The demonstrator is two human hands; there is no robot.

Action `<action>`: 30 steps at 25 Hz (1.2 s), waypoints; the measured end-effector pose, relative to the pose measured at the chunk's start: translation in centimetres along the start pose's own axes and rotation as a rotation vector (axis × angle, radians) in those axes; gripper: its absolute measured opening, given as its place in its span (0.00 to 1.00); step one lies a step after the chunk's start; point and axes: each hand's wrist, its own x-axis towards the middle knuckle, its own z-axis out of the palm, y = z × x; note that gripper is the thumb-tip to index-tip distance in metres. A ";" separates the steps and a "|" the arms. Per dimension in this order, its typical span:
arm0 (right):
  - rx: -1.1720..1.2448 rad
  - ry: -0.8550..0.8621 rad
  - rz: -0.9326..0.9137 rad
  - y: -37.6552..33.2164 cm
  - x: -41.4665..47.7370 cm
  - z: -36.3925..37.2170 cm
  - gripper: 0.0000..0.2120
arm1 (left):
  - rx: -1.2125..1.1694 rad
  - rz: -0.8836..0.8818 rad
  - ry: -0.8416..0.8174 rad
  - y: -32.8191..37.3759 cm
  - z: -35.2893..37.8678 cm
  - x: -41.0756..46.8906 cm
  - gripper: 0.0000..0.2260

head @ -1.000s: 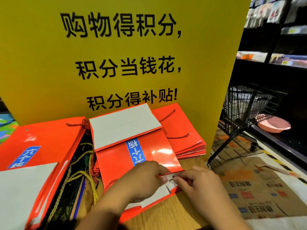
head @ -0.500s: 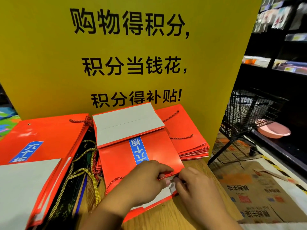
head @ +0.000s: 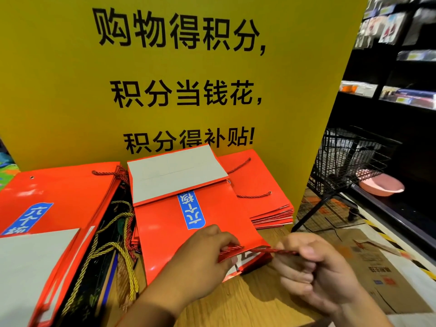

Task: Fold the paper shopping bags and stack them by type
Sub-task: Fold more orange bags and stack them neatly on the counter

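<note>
A flattened red paper bag [head: 165, 234] with a blue label lies in the middle of the wooden table, its grey base flap [head: 174, 175] folded up at the far end. My left hand [head: 203, 263] pinches the bag's near open edge. My right hand [head: 313, 272] grips the bag's red rope handle [head: 273, 250] and holds it stretched out to the right of the opening. A stack of folded red bags [head: 257, 194] lies behind on the right. Another pile of larger red bags [head: 54, 197] lies on the left.
A tall yellow sign board [head: 70, 79] stands right behind the bags. Gold rope handles [head: 113, 246] hang in the gap between the piles. A black wire basket [head: 349, 161], a pink basin [head: 379, 186] and flattened cardboard [head: 368, 263] are on the floor at the right, by dark shelves.
My right hand has moved away to the right and drawn the red rope handle out of the bag's opening. My left hand stays on the near edge.
</note>
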 end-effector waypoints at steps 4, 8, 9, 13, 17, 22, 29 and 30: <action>0.157 -0.102 -0.125 -2.1 0.4 0.6 0.10 | 0.009 -0.011 0.005 0.1 -0.1 -0.1 0.12; 0.349 -0.048 -0.171 -2.0 0.9 -0.1 0.11 | 0.052 0.002 -0.033 0.5 -0.7 -0.2 0.10; 0.403 -0.036 -0.175 -2.0 1.1 -0.4 0.11 | 0.063 -0.003 -0.037 0.8 -0.8 -0.2 0.08; 0.506 0.027 -0.207 -2.1 2.0 -1.7 0.14 | 0.102 -0.072 -0.041 1.5 -1.1 -0.2 0.08; -0.052 0.458 -0.252 -1.7 3.9 -2.1 0.17 | 0.222 -0.118 -0.104 1.7 -0.6 -0.2 0.17; -1.240 0.535 -0.218 1.3 3.4 -5.1 0.14 | 0.268 -0.185 -0.111 1.7 -0.8 0.1 0.27; -1.496 0.374 -0.161 1.7 3.1 -5.9 0.20 | -0.257 -0.278 -0.030 1.3 -1.7 0.0 0.27; -1.487 0.365 -0.159 1.6 3.1 -6.0 0.20 | -0.439 -0.309 -0.008 1.4 -2.3 0.2 0.26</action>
